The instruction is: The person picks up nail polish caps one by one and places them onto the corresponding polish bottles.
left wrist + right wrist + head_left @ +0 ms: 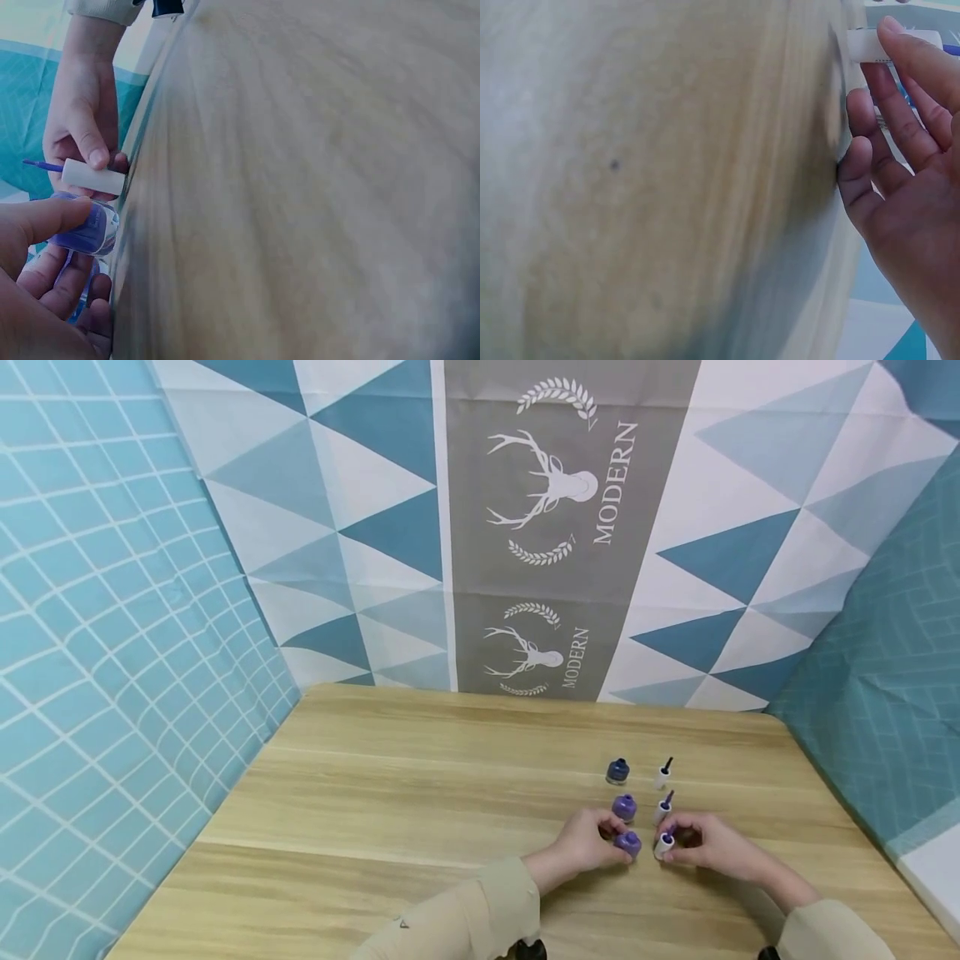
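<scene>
My left hand (587, 841) pinches a small uncapped bottle of purple nail polish (628, 843) between thumb and fingers, low at the table. Just to its right, my right hand (708, 843) grips a white nail polish cap (663, 847), which stands upright with its purple brush (41, 165) pointing up. Behind the held bottle stand another purple bottle (624, 807) and a dark blue one (617, 771), both uncapped. Two more white caps stand brush-up behind the held cap: one with a purple brush (663, 808), one with a dark brush (663, 774).
The wooden table (375, 793) extends left of the hands. Patterned cloth (360, 527) hangs along its back edge, with a blue checked cloth (90, 610) on the left and a teal cloth (885, 718) on the right. A white surface (933, 868) lies beyond the right edge.
</scene>
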The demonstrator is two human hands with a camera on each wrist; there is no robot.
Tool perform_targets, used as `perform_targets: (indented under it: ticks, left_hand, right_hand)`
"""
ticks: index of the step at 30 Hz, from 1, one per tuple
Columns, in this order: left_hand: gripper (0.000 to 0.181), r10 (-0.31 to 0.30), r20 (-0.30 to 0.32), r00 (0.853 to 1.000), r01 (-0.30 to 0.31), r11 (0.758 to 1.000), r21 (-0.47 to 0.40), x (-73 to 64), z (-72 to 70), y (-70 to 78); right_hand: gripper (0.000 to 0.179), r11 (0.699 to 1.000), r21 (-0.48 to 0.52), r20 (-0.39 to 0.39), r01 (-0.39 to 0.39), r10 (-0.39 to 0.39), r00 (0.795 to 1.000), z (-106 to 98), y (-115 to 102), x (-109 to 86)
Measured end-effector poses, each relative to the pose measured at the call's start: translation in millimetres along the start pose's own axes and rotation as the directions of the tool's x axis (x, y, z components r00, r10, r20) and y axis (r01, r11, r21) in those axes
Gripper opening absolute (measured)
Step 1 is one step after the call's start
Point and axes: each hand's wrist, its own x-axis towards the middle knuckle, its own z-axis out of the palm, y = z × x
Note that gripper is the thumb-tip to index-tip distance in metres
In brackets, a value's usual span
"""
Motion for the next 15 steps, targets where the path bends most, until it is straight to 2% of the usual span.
perform_targets:
  ticks: [10,15]
  left_hand:
    - [0.026,0.008,0.032,0.999,-0.004,0.995,-0.099,-9.1,-14.3,-2.9]
    - [0.027,0.01,0.047,0.999,-0.005,0.993,-0.117,-17.0,-21.9,-4.1]
  right_hand:
    - [0.013,0.996,0.062,0.031,0.061,-0.063,0.998,-5,-13,-1.3]
    - [0.014,0.993,0.075,0.021,0.09,-0.092,0.996,-10,-24,-0.9]
